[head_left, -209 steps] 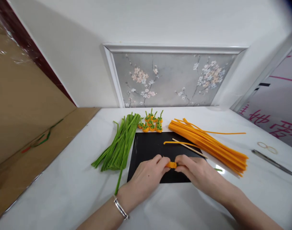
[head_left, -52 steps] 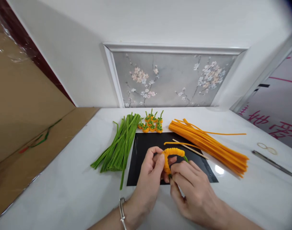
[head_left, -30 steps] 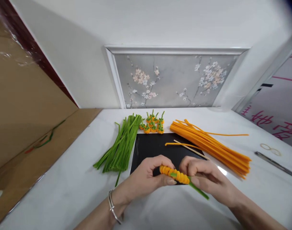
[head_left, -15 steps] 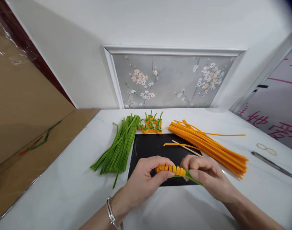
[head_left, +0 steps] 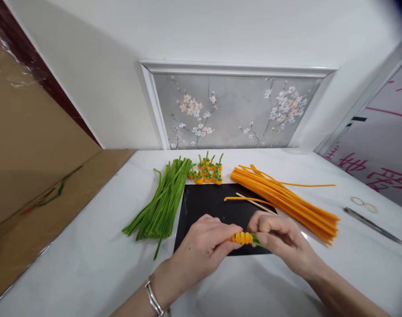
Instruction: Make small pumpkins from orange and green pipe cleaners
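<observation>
Between my hands is a coil of orange pipe cleaner [head_left: 243,238], wound in loops around green pipe cleaner stems [head_left: 257,241]. My left hand [head_left: 209,242] is closed, thumb and fingers pinching the coil's left end, which they partly hide. My right hand [head_left: 280,240] is closed too, gripping the green stems just right of the coil. Both hands are above the front part of a black mat [head_left: 205,204]. On the mat, behind my hands, lie a loose orange pipe cleaner [head_left: 247,200] and a thin wooden stick [head_left: 255,203].
Green pipe cleaners [head_left: 164,202] lie bundled left of the mat, orange pipe cleaners [head_left: 283,200] right. Several small orange-and-green carrot-like pieces [head_left: 207,174] stand behind it. Tweezers [head_left: 374,225] and two thin rings [head_left: 364,204] lie far right. Cardboard [head_left: 55,185] borders the left.
My left hand has slid right along the coil and now covers more of it, so fewer loops show. My right hand stays nearly in place on the green stems. The view shifted slightly.
</observation>
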A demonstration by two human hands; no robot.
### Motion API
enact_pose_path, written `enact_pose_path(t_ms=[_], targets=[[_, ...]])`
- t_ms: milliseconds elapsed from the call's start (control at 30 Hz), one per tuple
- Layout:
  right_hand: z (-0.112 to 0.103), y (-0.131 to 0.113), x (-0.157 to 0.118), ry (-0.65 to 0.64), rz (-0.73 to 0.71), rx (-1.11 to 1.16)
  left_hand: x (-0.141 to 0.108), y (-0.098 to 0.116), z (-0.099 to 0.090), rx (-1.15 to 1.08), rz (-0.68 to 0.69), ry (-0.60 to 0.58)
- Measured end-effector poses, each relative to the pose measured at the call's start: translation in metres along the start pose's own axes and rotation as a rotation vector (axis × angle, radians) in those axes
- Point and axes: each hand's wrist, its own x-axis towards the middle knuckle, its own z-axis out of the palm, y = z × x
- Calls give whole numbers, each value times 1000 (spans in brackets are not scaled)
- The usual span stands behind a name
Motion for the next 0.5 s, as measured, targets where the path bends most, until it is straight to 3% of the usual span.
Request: enact_pose_path(t_ms=[267, 500], targets=[[-1, 2, 1, -49, 1, 84, 1, 3, -1, -20, -72, -100], [5, -8, 2, -24, -90, -144, -2, 0, 0, 48, -48, -160]])
